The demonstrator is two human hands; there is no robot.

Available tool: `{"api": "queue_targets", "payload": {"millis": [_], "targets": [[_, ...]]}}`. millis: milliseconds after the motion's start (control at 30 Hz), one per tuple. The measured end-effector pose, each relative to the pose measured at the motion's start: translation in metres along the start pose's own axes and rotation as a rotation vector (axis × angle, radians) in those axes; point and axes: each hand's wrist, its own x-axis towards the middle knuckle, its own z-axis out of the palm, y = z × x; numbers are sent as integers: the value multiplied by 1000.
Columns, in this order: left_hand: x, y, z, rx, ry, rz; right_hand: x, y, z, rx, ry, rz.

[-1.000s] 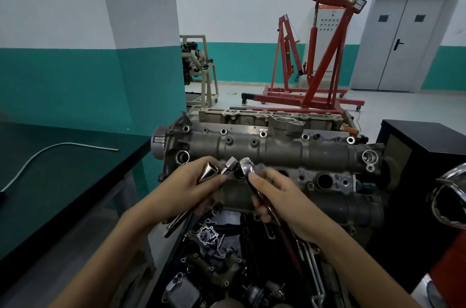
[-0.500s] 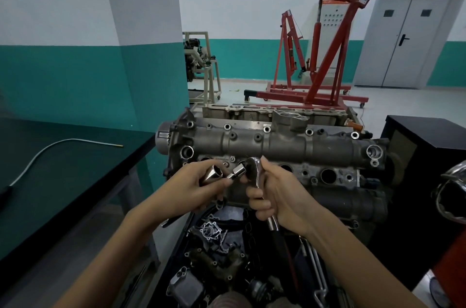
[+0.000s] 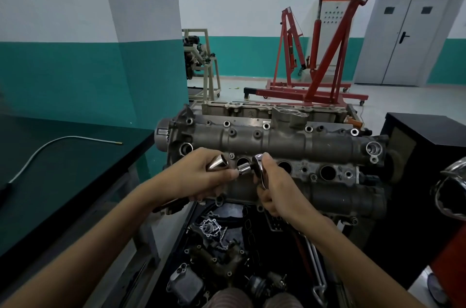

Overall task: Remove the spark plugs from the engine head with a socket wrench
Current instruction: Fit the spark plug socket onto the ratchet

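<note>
Nearer now, engine head (image 3: 277,146) beside black workbench (image 3: 75,169), red hoist (image 3: 325,63) behind

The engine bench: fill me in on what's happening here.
A person stands over the engine head putting a socket wrench together. The right hand grips the ratchet near its head; the left hand holds a chrome socket and pinches a small adapter against the ratchet's drive. Nothing is in the plug wells yet.

A red engine hoist (image 3: 325,55) stands before grey double doors (image 3: 413,30); a thin cable (image 3: 50,147) lies on the dark bench (image 3: 63,181).
</note>
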Motion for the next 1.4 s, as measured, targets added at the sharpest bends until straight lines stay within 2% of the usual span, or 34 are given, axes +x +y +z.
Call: {"api": "queue_targets", "payload": {"millis": [133, 333, 467, 667, 767, 833, 933, 1033, 1167, 1400], "targets": [[9, -2, -10, -261, -118, -113, 1, 1, 1, -38, -5, -51], [13, -3, -13, -242, -174, -114, 0, 2, 5, -21, -8, -38], [17, 4, -16, -284, -208, -144, 1, -1, 6, 4, -5, -115], [18, 17, -15, 146, -128, -28, 1, 6, 7, 87, -6, -36], [16, 20, -14, 505, -44, 166, 3, 9, 7, 94, -14, 1], [14, 21, -13, 755, -52, 265, 3, 11, 8, 94, -29, 44], [9, 15, -12, 960, 12, 350, 7, 10, 7, 87, -69, 59], [1, 7, -11, 963, 94, 362, 8, 2, -1, 232, -228, 181], [-5, 7, -16, 978, 162, 512, 4, -3, -9, 545, -426, 253], [-7, 14, -15, 949, 198, 543, 1, -1, -3, 872, -482, 298]]}}
